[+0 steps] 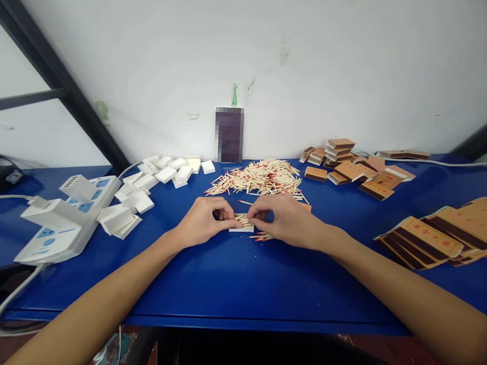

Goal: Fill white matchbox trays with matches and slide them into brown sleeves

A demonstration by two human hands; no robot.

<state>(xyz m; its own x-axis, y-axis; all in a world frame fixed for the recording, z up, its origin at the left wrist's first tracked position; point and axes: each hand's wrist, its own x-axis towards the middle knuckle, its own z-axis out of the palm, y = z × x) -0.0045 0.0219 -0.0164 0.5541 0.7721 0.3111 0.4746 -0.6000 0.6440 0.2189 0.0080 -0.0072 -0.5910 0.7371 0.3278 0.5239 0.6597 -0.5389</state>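
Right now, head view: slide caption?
Bare left hand and right hand touch pale wooden matchsticks in a small white cardboard tray; beyond, a red-tipped match heap on a blue tabletop.

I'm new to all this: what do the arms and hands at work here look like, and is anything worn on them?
They are a person's own. The left hand and right hand are ungloved, with no ring visible. The left forearm and right forearm are bare as far as they show: no sleeve, watch, bracelet or attached cable in view.
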